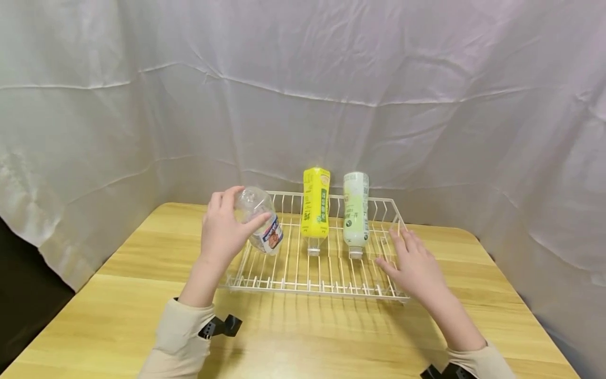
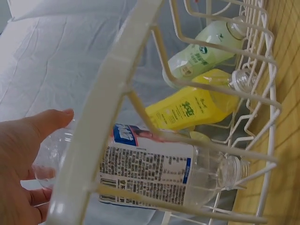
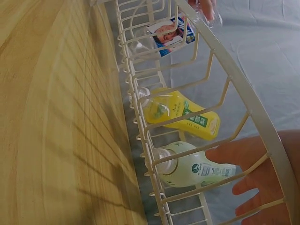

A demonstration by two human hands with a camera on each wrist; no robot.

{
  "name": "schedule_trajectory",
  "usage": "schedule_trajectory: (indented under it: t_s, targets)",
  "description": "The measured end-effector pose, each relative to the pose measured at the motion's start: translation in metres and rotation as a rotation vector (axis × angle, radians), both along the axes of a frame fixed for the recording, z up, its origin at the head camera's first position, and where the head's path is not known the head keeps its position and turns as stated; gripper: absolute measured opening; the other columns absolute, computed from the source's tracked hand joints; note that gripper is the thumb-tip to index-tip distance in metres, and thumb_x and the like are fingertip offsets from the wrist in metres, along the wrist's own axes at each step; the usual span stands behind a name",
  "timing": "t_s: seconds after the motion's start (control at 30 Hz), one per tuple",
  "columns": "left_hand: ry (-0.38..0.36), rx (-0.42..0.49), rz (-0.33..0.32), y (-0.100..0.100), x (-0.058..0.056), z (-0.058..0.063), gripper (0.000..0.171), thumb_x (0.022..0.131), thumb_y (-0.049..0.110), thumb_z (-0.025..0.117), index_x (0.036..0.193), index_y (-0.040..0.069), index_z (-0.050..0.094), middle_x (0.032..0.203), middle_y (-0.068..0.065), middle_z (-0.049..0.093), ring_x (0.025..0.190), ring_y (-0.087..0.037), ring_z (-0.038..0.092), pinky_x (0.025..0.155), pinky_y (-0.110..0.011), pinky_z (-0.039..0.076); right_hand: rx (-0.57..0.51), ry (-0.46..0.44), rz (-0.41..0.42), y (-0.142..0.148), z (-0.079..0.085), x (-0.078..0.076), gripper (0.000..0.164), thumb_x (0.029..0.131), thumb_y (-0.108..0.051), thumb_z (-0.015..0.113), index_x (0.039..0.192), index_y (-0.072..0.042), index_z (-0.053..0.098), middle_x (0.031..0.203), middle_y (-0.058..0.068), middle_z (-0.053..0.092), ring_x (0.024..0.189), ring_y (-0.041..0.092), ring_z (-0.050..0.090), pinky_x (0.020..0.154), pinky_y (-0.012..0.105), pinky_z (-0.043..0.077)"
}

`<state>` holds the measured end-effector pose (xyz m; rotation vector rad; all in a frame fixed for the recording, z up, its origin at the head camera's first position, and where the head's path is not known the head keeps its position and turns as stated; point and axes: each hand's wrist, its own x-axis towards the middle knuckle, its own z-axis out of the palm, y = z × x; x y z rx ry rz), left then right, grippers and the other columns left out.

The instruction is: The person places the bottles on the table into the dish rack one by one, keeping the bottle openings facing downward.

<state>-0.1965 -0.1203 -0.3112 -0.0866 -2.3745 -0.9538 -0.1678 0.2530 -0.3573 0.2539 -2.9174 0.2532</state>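
My left hand (image 1: pixel 222 229) grips a clear plastic bottle (image 1: pixel 255 216) with a blue and white label around its bottom end. The bottle tilts neck-down at the left part of a white wire dish rack (image 1: pixel 303 287). In the left wrist view the bottle's neck (image 2: pixel 230 172) sits low by the rack's wires. My right hand (image 1: pixel 416 263) lies at the rack's right side with fingers spread, holding nothing. Upside down in the rack lean a yellow bottle (image 1: pixel 315 202) and, nearer my right hand, a pale green bottle (image 1: pixel 356 213).
The rack stands on a light wooden table (image 1: pixel 303 337). Grey-white curtain cloth (image 1: pixel 303 121) hangs behind the table and along both sides. Wire prongs rise along the rack's edges.
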Motion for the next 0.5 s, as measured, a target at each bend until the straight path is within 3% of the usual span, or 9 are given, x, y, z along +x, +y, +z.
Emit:
schedule_trajectory:
  t_s: [0.23, 0.5]
  targets:
    - [-0.084, -0.027, -0.006, 0.0, -0.005, 0.005, 0.082, 0.079, 0.055, 0.073, 0.144, 0.015, 0.045, 0.133, -0.017, 0.049, 0.119, -0.035, 0.049, 0.099, -0.056, 0.039, -0.006, 0.014, 0.006, -0.003, -0.004, 0.0, 0.082, 0.096, -0.057, 0.048, 0.153, -0.002, 0.025, 0.157, 0.029, 0.02, 0.144, 0.05, 0.019, 0.111, 0.069, 0.024]
    - [-0.259, -0.202, -0.044, 0.006, -0.033, 0.026, 0.086, 0.086, 0.062, 0.061, 0.153, 0.016, 0.031, 0.145, -0.02, 0.043, 0.127, -0.043, 0.046, 0.098, -0.063, 0.039, -0.018, 0.021, 0.001, -0.002, -0.002, 0.002, 0.079, 0.095, -0.046, 0.056, 0.152, -0.001, 0.025, 0.156, 0.03, 0.021, 0.144, 0.05, 0.019, 0.109, 0.071, 0.025]
